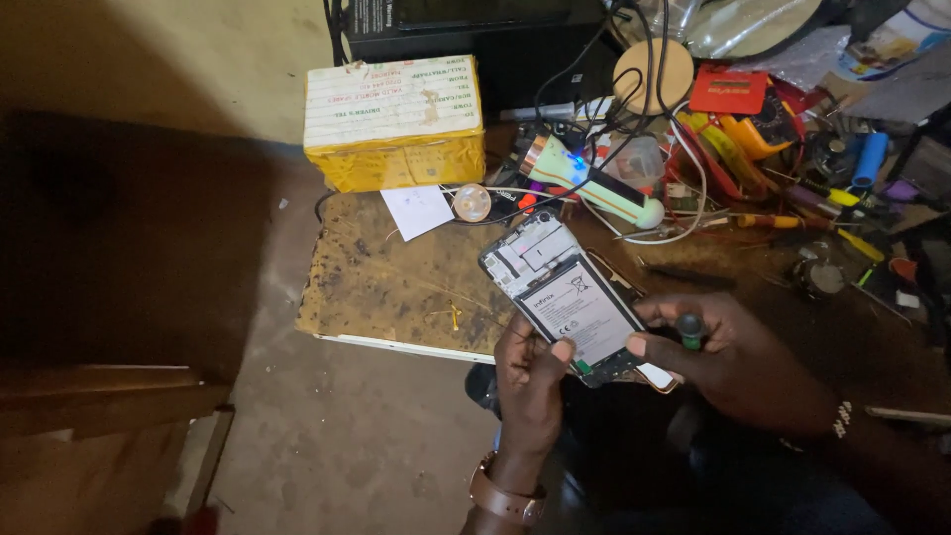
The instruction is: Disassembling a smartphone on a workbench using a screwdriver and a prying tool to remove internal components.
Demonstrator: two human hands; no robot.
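Observation:
An opened smartphone [560,297] with its back cover off shows a grey battery and a circuit board at its top end. My left hand [528,381] grips the phone's lower left edge, thumb on the battery. My right hand [728,359] supports the lower right corner with its fingertips and also holds a dark-handled tool [690,327], probably a screwdriver, in its fist. The phone hovers above the front edge of a stained wooden work board [386,282].
A yellow taped box [393,121] stands at the board's back. A pale green device [594,188] with a blue light, tangled cables, a round lamp [472,202], a paper slip [417,210] and several tools [792,168] crowd the bench at right. Concrete floor lies below left.

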